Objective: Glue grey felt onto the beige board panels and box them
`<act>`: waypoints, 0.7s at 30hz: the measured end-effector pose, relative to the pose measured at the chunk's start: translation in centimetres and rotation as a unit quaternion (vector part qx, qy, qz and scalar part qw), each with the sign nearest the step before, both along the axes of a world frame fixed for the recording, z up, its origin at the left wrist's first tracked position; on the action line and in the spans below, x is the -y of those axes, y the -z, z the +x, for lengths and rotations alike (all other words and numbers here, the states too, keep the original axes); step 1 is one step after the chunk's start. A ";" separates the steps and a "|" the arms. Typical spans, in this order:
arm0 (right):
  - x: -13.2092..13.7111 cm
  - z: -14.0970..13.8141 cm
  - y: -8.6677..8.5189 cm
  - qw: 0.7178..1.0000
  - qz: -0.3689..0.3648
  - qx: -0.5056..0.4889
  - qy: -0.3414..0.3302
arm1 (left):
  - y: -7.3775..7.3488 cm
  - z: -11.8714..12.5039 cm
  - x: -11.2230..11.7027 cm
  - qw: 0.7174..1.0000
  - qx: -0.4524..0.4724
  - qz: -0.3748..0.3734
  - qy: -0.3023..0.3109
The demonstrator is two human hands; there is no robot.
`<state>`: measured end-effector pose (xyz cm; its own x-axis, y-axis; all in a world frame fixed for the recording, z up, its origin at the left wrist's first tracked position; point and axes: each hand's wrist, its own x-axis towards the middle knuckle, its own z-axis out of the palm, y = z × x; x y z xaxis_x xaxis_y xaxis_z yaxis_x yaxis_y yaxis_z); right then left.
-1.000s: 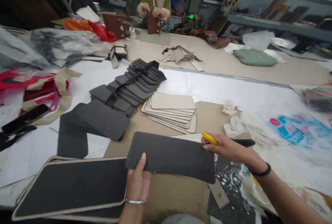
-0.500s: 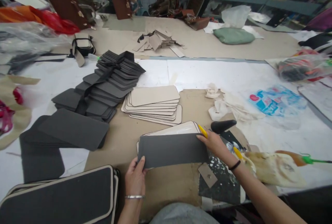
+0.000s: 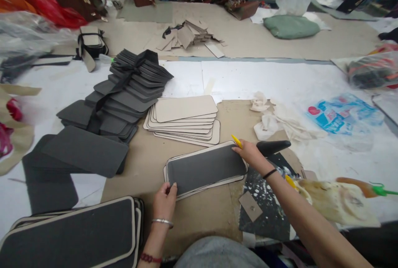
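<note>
A dark grey panel [image 3: 205, 166] lies almost flat over beige dark-edged panels [image 3: 214, 183], whose rims show around it. My left hand [image 3: 164, 201] pinches its near left corner between thumb and fingers. At the far right corner is my right hand [image 3: 250, 154], its fingertips touching the panel while it grips a yellow pointed tool [image 3: 236, 140]. The tool's lower part is hidden in the hand. Just behind sits a stack of beige panels [image 3: 186, 108]. Dark grey panels [image 3: 87, 150] lie loose to the left, near a strap-tied bundle of more [image 3: 127, 92].
Bordered dark panels [image 3: 68, 235] are stacked at front left. Right of my work are a black-handled object [image 3: 273, 147], a white-spotted dark board [image 3: 264, 206], a stained cloth [image 3: 336, 201] and a blue-printed plastic bag [image 3: 342, 112]. Scraps [image 3: 189, 36] lie at the back.
The grey panel has gone from being held raised at a slant to lying on the beige panels, lined up with them. Both hands stay at its corners. My view has tipped downward.
</note>
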<state>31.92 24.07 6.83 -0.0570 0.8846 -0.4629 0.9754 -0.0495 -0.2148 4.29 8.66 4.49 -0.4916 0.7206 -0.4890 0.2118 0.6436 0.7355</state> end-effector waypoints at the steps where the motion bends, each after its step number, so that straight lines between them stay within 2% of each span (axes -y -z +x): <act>1: -0.1 -0.1 0.0 1.000 0.000 0.017 -0.007 | 0.1 -0.1 -0.1 1.000 -0.015 -0.004 0.005; 6: -0.1 -0.7 0.2 0.998 -0.006 0.065 -0.020 | 0.5 -0.3 -0.4 0.996 -0.073 -0.038 0.030; 12: -0.3 -0.3 1.1 0.996 -0.005 0.074 -0.048 | 0.3 -0.3 -0.7 0.995 -0.071 -0.067 0.031; 21: -0.9 0.6 2.7 0.995 0.001 0.056 -0.079 | -0.3 -0.5 -0.7 0.994 -0.067 -0.068 0.059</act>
